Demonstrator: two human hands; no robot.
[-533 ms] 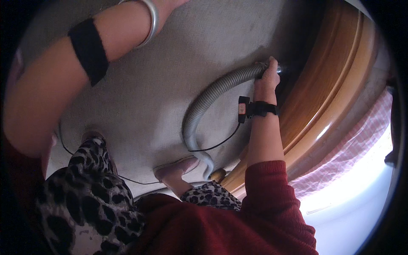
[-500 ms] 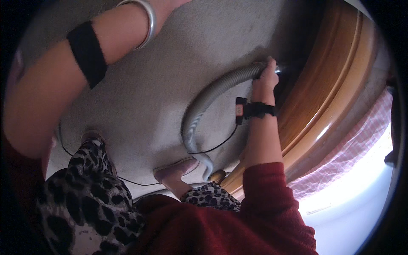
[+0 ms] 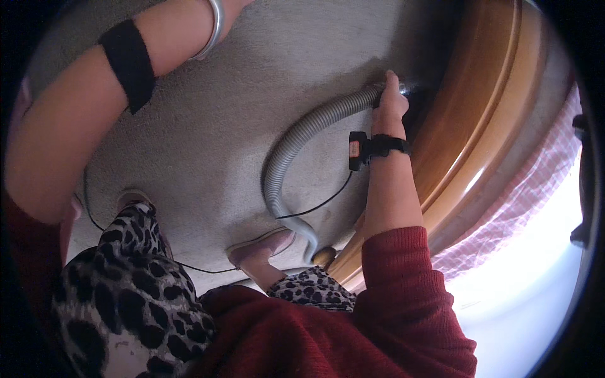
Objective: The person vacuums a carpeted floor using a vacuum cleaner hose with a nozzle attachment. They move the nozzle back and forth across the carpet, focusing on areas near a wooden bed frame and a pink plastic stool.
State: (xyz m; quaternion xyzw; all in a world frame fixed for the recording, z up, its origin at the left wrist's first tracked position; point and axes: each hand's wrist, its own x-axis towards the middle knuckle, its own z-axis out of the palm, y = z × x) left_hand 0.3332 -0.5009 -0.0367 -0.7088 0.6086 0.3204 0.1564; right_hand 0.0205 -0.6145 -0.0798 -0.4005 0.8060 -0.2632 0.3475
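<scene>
My right hand is closed round the end of a grey ribbed vacuum cleaner hose, where it meets a shiny metal tube. The tube points into the dark shadow under a wooden furniture frame, so its far part is hidden. From my grip the hose curves down past my right foot. My left hand is almost wholly cut off by the upper edge; its fingers do not show. A silver bangle circles the left wrist, and a black band wraps that forearm.
The curved-looking wooden frame runs along the right, with pink checked cloth beyond it. Grey carpet lies underneath. A thin dark cable runs by my shoes, near a round wooden foot.
My right hand has shifted slightly up in the picture with the hose end and tube. The left arm has moved a little up and left, taking more of the hand out of view.
</scene>
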